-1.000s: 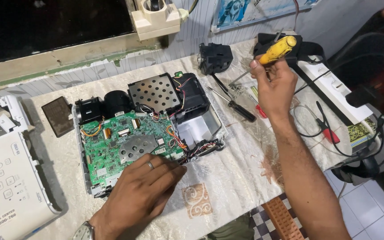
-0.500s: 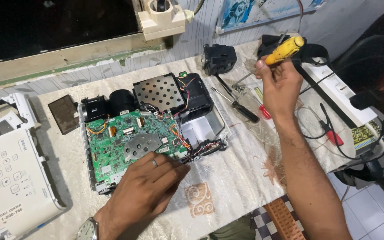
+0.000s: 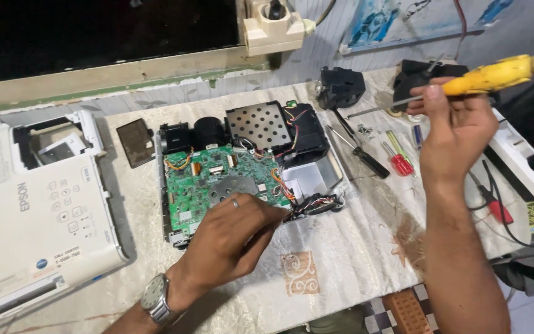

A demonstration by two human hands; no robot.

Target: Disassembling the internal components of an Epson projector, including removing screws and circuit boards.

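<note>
At 9 o'clock lies the white cover (image 3: 38, 216), at the centre the left hand (image 3: 233, 244) presses flat, holding nothing, on the green board (image 3: 217, 182), and at 2 o'clock the right hand (image 3: 458, 130) grips the yellow screwdriver (image 3: 465, 80), which I think should come down straight on a screw.

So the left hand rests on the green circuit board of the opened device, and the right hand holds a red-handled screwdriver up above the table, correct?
Not quite. The screwdriver raised in the right hand has a yellow handle, not red; the head view shows it. The red-handled screwdrivers lie untouched on the cloth-covered table. The rest stands: the left hand rests on the green circuit board of the opened device.
</note>
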